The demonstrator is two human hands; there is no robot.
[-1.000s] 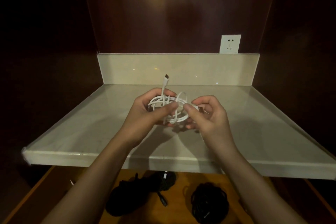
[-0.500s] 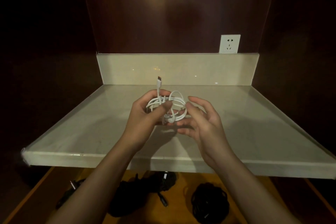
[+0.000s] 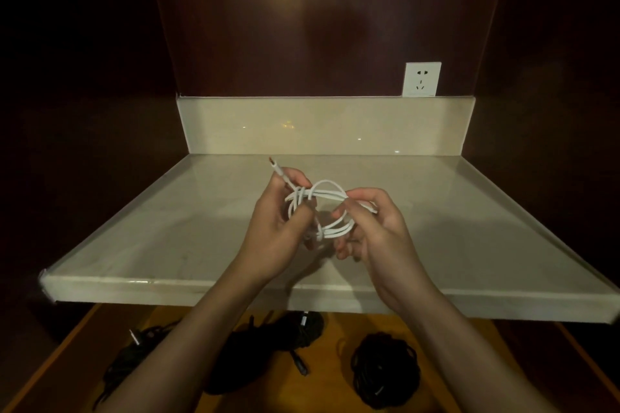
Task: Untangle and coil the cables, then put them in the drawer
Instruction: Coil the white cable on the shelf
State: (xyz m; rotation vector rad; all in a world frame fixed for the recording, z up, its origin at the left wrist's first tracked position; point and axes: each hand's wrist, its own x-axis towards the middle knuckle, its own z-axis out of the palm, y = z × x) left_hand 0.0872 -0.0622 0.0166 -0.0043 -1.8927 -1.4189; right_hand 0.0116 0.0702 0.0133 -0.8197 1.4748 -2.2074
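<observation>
1. My left hand (image 3: 275, 228) curls its fingers (image 3: 295, 178) round the left side of a coiled white cable (image 3: 327, 211), the thumb pressed across the strands where a few turns wrap the bundle.

2. My right hand (image 3: 375, 231) pinches the coil's right side between thumb and forefinger, the other fingers (image 3: 345, 250) loosely curled beneath the loops.

3. The white cable hangs between both hands as a small ring of several loops, held above the desk (image 3: 469, 228) and not touching it; its shadow falls on the stone under my hands.

4. One plug end (image 3: 273, 165) of the cable sticks up and to the left past my left fingers, tilted away from me.

5. The desk is a pale polished slab with a raised lip along its sides and a matching upstand (image 3: 335, 126) at the back, set in a dark wood alcove.

6. A white wall socket (image 3: 421, 79) sits just above the upstand, toward the right.

7. Below the desk's front edge an open wooden drawer (image 3: 469, 362) shows its orange-brown floor.

8. In the drawer lie dark cables: a round black coil (image 3: 385, 372) on the right, a larger black bundle (image 3: 265, 345) in the middle partly hidden behind my left forearm, and a looser black lead (image 3: 134, 355) with a bright plug tip at the left.

9. The drawer's contents are dim; I cannot tell how many separate cables make up the middle bundle.
</observation>
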